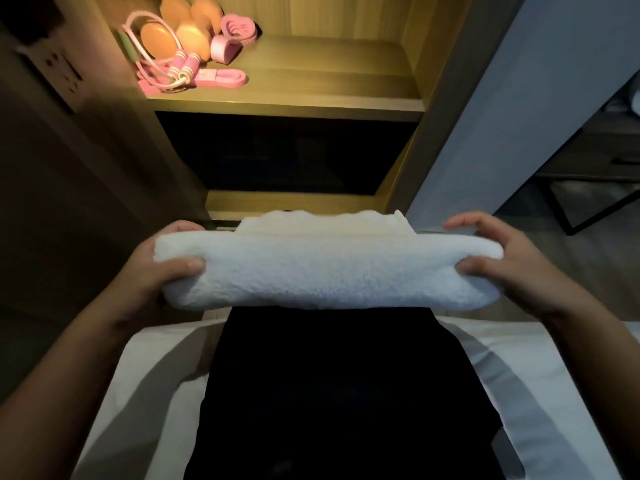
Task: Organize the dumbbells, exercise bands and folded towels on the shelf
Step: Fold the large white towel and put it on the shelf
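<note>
The towel (325, 271) covers the palms of the left hand (149, 271) and right hand (502, 254), and most of a second towel (322, 222). The top edge crops the dumbbells (166, 41).

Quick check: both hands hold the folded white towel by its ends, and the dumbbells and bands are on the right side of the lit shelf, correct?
Not quite. The head view shows the dumbbells and bands on the left side of the lit shelf, not the right. The rest holds: the left hand and right hand grip the towel by its ends.
</note>
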